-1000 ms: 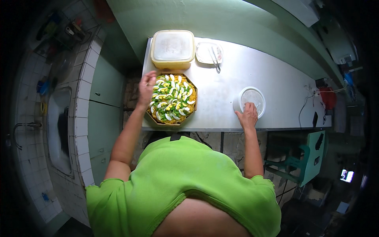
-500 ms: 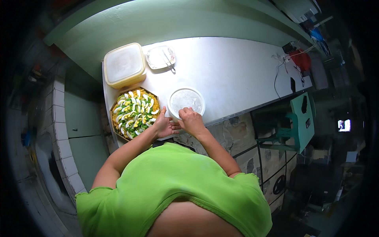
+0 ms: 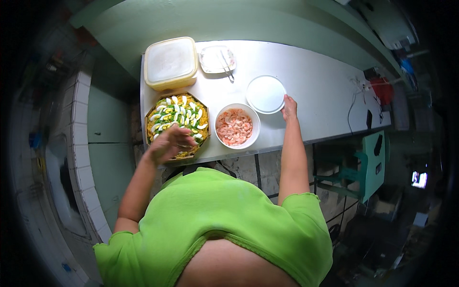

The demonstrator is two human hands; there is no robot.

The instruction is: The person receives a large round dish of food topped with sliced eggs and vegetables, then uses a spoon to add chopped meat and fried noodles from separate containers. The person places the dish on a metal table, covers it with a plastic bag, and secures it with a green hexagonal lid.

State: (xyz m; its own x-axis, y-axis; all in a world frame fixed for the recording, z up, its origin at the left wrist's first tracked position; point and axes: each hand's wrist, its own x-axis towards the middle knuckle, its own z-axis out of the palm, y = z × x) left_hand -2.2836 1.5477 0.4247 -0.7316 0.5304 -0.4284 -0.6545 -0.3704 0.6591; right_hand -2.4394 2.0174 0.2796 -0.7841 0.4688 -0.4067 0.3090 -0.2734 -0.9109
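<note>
My right hand grips the edge of a round whitish lid, which is at the table's middle, right of a white round tub. That tub stands uncovered, and peeled pink shrimp lie inside it. To its left is an octagonal tray of orange-yellow noodles topped with egg wedges and chopped greens. Slightly blurred, my left hand hovers over the tray's near part, its fingers apart and nothing in them.
Behind the tray stands a big yellowish lidded container. Beside it, a square patterned plate carries metal tongs. Cables lie at the table's right end. A green plastic chair stands near the front right edge.
The lid has come off the tub and moved right in my right hand, exposing the shrimp. My left hand has left the tub's side and moved left over the tray.
</note>
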